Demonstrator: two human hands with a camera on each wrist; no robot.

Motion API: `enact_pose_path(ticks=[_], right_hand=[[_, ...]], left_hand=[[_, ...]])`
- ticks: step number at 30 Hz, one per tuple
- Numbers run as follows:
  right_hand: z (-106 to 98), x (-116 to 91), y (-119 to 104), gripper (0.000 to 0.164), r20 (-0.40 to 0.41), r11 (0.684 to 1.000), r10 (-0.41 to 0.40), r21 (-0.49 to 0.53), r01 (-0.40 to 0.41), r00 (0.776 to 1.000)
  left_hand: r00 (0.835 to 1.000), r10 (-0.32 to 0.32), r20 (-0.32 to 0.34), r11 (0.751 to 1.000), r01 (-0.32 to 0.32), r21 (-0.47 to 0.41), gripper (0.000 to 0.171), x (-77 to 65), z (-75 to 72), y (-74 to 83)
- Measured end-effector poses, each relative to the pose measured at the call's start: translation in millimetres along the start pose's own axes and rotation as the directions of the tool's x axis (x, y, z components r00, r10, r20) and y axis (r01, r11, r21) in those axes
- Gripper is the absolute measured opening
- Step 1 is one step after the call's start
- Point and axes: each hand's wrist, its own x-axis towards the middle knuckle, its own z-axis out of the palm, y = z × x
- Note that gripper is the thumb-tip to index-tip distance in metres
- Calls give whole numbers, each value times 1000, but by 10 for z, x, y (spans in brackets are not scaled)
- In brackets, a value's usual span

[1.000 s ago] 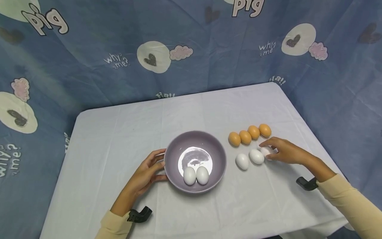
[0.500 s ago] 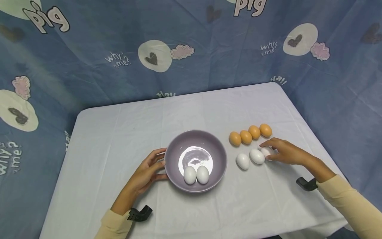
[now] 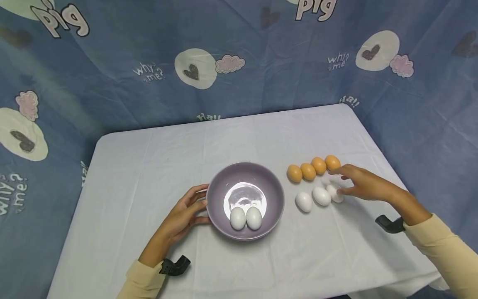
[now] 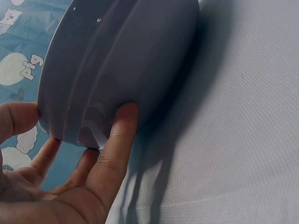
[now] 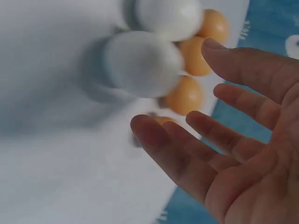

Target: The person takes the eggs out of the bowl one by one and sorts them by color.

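Note:
A purple bowl (image 3: 220,182) stands on the table with two white eggs (image 3: 237,219) inside, side by side near its front. The left hand (image 3: 184,216) rests its spread fingertips against the bowl's outer left wall; in the left wrist view, one long finger (image 4: 117,144) lies along the underside. To the right, three white eggs (image 3: 303,202) form a short row. My right hand (image 3: 366,185) hovers at that row's right end, fingers parted, beside the last egg (image 3: 336,194). In the right wrist view, the palm holds nothing and a white egg (image 5: 145,64) lies beyond the fingertips.
Several orange-brown eggs (image 3: 308,171) sit in a line just behind the white ones, close to the right fingers. A white cloth covers the table (image 3: 157,166). Blue printed fabric (image 3: 261,74) hangs behind and at both sides.
The right hand has drawn back up and to the right from the rightmost white egg, its fingers spreading wider, and the egg stays on the table. The left hand and bowl have not visibly moved.

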Motion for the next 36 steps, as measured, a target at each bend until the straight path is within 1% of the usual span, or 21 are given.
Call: enact_pose_path(ticks=[4, 7, 10, 13, 17, 19, 22, 27, 31, 34, 36], right_hand=[[-127, 90, -219, 50, -44, 997, -69, -24, 68, 997], [-180, 198, -435, 48, -57, 992, -128, 4, 128, 990], [-185, 337, -661, 46, -44, 981, -186, 41, 188, 982], [-150, 493, -875, 44, -12, 967, -244, 69, 245, 970], [-66, 682, -1153, 43, 49, 949, -307, 97, 301, 951], [-9, 772, -1282, 43, 81, 937, -340, 113, 330, 937], [95, 909, -1444, 42, 127, 923, -383, 95, 373, 915], [299, 1126, -1631, 41, 201, 905, -424, 63, 421, 883], [449, 1259, -1763, 41, 273, 902, -429, 74, 426, 861], [561, 1326, -1843, 39, 324, 893, -437, 43, 448, 839], [631, 1355, -1892, 38, 353, 878, -450, 8, 478, 821]], left_hand=[[1000, 0, -6, 1000, 0, 6, 55, -2, -3, 4], [1000, -3, -7, 1000, 3, 3, 56, -2, 0, -4], [1000, -10, -14, 1000, 10, -3, 55, -3, 4, -14], [1000, -10, -15, 1000, 10, -10, 55, -7, 7, -15], [1000, 0, -8, 1000, 0, -9, 55, -10, 6, -3], [1000, 1, -6, 1000, -1, -8, 55, -12, 4, 2], [1000, 1, -5, 1000, -1, -13, 54, -13, 4, 4], [1000, -1, -13, 1000, 1, -16, 55, -19, 7, 5], [1000, -1, -20, 1000, 1, -11, 54, -26, 5, 5], [1000, -2, -23, 1000, 2, -12, 54, -34, 3, 6], [1000, -1, -23, 1000, 1, -12, 54, -39, 3, 11]])
